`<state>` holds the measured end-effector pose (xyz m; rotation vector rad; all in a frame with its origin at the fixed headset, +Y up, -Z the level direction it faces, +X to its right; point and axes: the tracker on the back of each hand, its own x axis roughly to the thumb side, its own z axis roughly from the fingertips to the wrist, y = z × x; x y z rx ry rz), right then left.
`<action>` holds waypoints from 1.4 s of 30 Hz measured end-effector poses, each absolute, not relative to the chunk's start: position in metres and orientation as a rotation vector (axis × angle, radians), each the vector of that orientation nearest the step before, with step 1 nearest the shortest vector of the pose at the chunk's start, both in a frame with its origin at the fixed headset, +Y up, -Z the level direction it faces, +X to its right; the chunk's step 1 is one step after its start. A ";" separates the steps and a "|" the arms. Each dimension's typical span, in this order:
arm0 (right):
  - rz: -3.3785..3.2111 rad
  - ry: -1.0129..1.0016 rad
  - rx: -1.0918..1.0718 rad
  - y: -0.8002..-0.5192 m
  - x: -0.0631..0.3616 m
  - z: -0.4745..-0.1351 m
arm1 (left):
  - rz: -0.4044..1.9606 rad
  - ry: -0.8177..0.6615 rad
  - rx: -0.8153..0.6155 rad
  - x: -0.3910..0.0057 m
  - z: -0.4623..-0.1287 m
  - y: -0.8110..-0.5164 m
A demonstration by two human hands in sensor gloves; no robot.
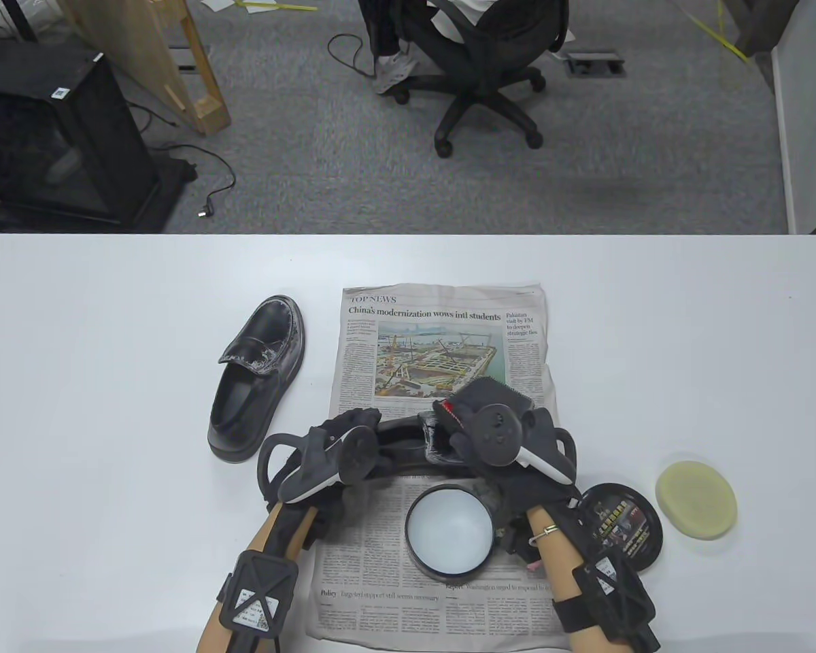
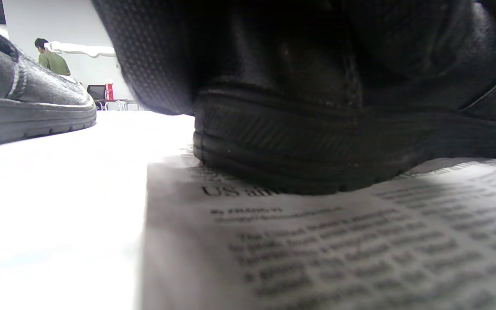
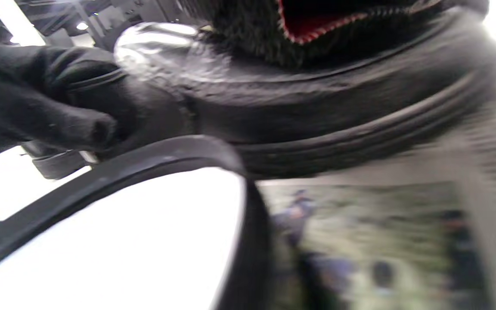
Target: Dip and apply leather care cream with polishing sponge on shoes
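Note:
A black shoe [image 1: 408, 442] lies across the newspaper [image 1: 449, 340] between my hands. My left hand [image 1: 340, 439] grips its heel end; the heel fills the left wrist view [image 2: 317, 142]. My right hand [image 1: 479, 418] holds a black fuzzy polishing sponge with red trim [image 1: 489, 394] against the shoe's toe; the sponge [image 3: 317, 30] rests on the shoe's upper [image 3: 338, 107] in the right wrist view. The open cream tin [image 1: 449, 530] with white cream stands on the newspaper just in front of the shoe. A second black shoe [image 1: 258, 377], streaked with cream, stands to the left.
The tin's black lid [image 1: 622, 527] lies under my right forearm. A pale yellow round sponge [image 1: 695, 500] lies on the white table [image 1: 109, 408] at the right. The table's far edge borders the carpet, where an office chair [image 1: 483, 75] stands.

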<state>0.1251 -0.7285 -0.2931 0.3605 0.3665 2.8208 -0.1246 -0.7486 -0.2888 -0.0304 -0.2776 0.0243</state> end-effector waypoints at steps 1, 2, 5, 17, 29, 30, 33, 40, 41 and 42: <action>2.829 0.361 0.336 -0.726 0.132 -0.294 | 0.025 -0.277 -0.031 -0.125 -0.289 -0.749; 2.839 0.355 0.312 -0.724 0.139 -0.294 | 0.026 -0.277 -0.031 -0.125 -0.289 -0.749; 2.908 0.160 0.157 -0.709 0.167 -0.295 | 0.027 -0.275 -0.031 -0.125 -0.289 -0.749; 3.273 -0.421 -0.518 -0.696 0.256 -0.293 | 0.027 -0.274 -0.029 -0.125 -0.289 -0.749; 2.865 0.303 -0.444 -0.729 0.306 -0.272 | 0.033 -0.294 -0.067 -0.127 -0.288 -0.746; 2.903 0.239 -0.502 -0.725 0.311 -0.266 | 0.046 -0.298 -0.073 -0.127 -0.288 -0.744; 3.028 0.322 -0.673 -0.727 0.330 -0.250 | 0.136 -0.309 -0.023 -0.127 -0.280 -0.732; 2.827 0.564 -0.732 -0.750 0.351 -0.242 | 0.196 -0.426 0.194 -0.111 -0.235 -0.695; 2.844 0.582 -0.740 -0.753 0.351 -0.242 | 0.189 -0.482 0.166 -0.106 -0.225 -0.697; 2.878 0.596 -0.760 -0.756 0.352 -0.242 | 0.181 -0.535 0.125 -0.102 -0.218 -0.701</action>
